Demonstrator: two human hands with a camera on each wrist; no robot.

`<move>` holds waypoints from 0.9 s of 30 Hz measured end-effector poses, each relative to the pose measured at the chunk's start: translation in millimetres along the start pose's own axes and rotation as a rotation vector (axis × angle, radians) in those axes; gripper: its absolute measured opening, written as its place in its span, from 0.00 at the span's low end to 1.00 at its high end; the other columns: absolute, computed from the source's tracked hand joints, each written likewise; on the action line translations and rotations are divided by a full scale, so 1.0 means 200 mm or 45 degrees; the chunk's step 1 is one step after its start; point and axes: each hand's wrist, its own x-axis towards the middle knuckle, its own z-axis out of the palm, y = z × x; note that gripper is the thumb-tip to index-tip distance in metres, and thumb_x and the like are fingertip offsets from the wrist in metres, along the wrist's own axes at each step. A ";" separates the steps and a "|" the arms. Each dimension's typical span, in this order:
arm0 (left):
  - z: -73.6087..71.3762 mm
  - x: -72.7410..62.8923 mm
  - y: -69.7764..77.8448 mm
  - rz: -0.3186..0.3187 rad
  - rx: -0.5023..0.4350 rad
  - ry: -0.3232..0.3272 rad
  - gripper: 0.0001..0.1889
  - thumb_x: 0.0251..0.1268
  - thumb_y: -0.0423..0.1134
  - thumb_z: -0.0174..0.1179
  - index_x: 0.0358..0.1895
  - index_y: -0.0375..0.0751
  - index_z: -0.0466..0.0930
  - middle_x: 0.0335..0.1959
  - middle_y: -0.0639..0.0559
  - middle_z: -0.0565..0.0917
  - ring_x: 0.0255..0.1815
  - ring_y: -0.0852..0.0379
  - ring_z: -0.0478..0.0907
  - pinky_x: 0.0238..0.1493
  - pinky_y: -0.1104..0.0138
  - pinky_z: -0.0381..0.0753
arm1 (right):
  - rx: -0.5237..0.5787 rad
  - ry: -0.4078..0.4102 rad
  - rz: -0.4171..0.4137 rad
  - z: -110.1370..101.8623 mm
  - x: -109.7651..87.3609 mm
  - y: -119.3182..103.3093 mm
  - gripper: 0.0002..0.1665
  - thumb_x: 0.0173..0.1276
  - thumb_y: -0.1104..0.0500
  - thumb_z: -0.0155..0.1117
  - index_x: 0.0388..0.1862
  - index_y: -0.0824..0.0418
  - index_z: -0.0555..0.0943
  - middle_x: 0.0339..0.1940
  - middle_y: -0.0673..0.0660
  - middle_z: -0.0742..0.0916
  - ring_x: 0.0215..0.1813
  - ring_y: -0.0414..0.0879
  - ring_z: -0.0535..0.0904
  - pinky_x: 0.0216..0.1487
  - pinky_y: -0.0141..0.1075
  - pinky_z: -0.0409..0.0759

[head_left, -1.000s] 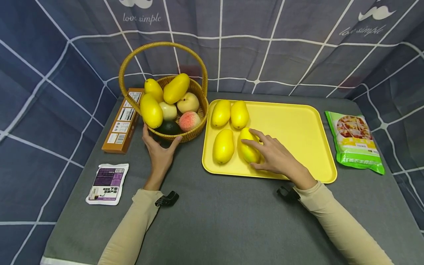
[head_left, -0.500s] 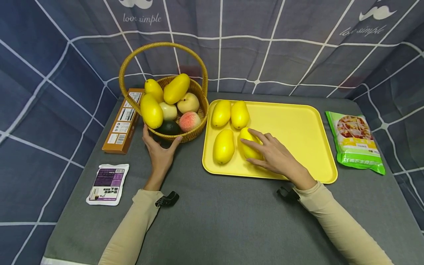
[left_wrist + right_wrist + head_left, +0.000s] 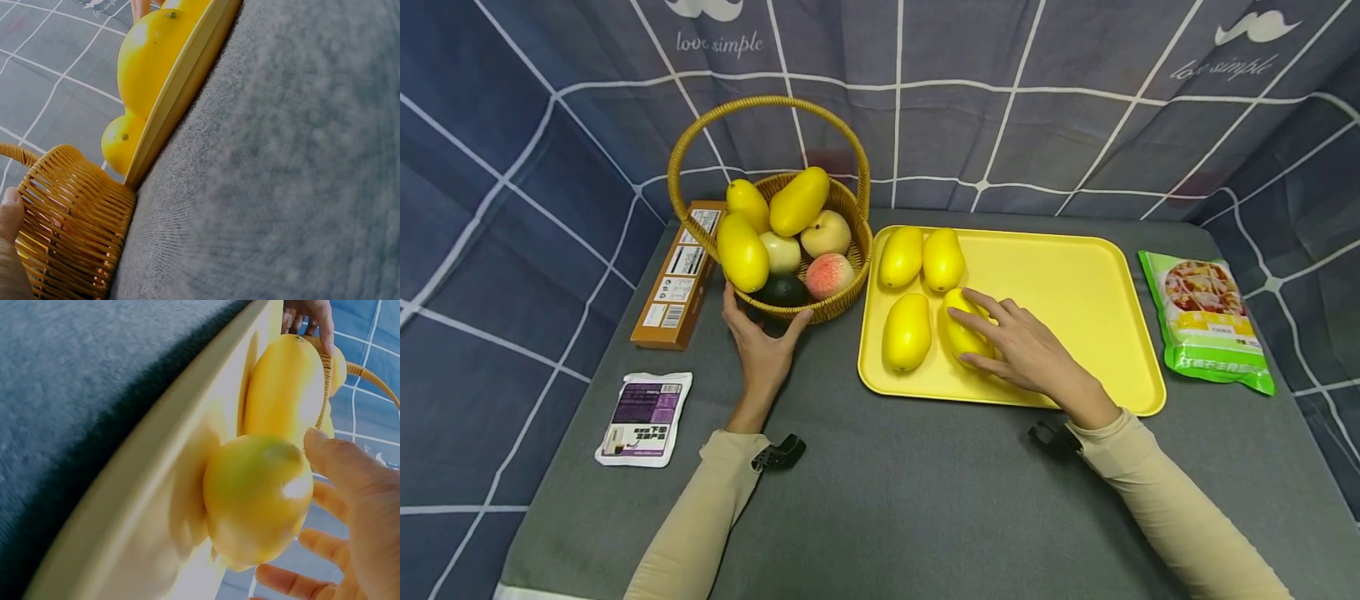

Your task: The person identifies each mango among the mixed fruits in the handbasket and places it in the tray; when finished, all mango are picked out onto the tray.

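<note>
My left hand (image 3: 762,346) holds the near side of a round wicker basket (image 3: 842,307), its thumb (image 3: 11,209) at the rim in the left wrist view. Inside lie yellow mangoes (image 3: 800,200), a pinkish peach (image 3: 830,275), paler round fruit (image 3: 826,233) and a dark green fruit (image 3: 782,290). My right hand (image 3: 1026,350) is spread over a mango (image 3: 253,500) on a yellow tray (image 3: 1060,283). In the right wrist view its thumb tip is right at the mango, with loosely bent fingers behind it. Another mango (image 3: 907,332) lies left of it, and a pair (image 3: 943,260) sits farther back.
A brown box (image 3: 673,292) lies against the basket's left side, with a white and purple pouch (image 3: 643,419) in front of it. Right of the tray rests a green food packet (image 3: 1208,321). Checked cloth (image 3: 940,125) hangs behind and at both sides.
My right thumb has shifted slightly up along the mango, which has turned or moved a little under the hand. My left hand and the basket have stayed put.
</note>
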 end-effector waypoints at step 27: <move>-0.01 0.00 0.00 0.012 0.021 -0.006 0.60 0.49 0.48 0.76 0.79 0.50 0.40 0.78 0.53 0.47 0.76 0.57 0.49 0.68 0.46 0.63 | 0.391 0.102 -0.133 -0.09 0.70 -0.22 0.35 0.69 0.41 0.62 0.73 0.47 0.69 0.75 0.55 0.68 0.72 0.54 0.66 0.69 0.50 0.65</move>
